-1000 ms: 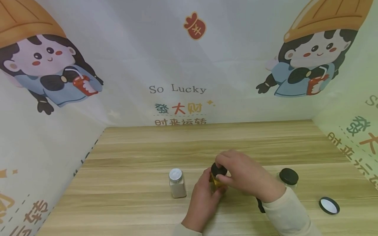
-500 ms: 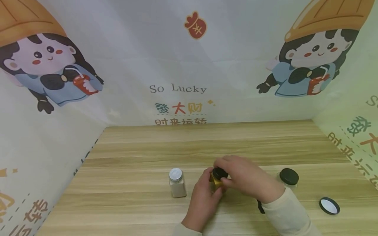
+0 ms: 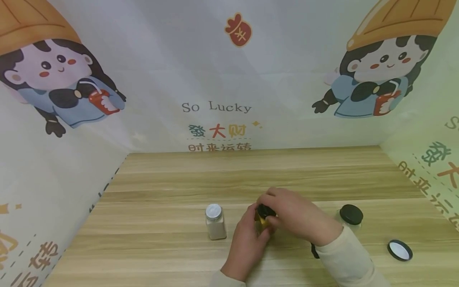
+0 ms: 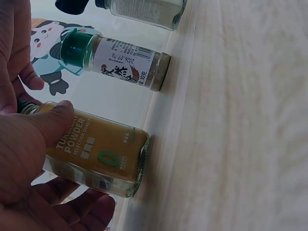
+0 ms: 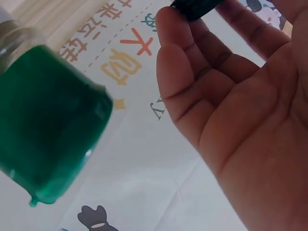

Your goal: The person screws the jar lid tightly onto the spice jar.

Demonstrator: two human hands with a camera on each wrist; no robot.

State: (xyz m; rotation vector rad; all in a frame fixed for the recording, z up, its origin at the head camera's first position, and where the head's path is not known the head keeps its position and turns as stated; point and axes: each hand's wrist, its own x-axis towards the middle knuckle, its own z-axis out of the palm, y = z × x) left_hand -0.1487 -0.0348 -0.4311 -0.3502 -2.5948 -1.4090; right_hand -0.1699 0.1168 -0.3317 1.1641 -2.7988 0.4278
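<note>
My left hand [image 3: 247,243] grips a square glass spice jar [image 4: 103,149] of yellow-brown powder, its label reading "POWDER". In the left wrist view the thumb lies over the label, and the jar's base is close to the tabletop. From above, my right hand [image 3: 294,213] pinches the jar's black lid [image 3: 265,210] between thumb and fingers. The lid sits at the jar's mouth, partly covered by those fingers. In the right wrist view only a dark edge of the lid [image 5: 197,7] shows at the fingertips.
Left of the hands stands a jar of pale powder [image 3: 216,225] with a silvery top. A green-capped shaker [image 4: 115,60] stands near the right hand. Farther right are a black-lidded jar [image 3: 350,215] and a loose black lid [image 3: 399,250], white inside up. Printed cloth walls surround the wooden table [image 3: 161,175].
The right hand has lowered slightly with the black lid, and its fingers have shifted around it, covering more of it than half a second ago. The left hand keeps its grip on the jar.
</note>
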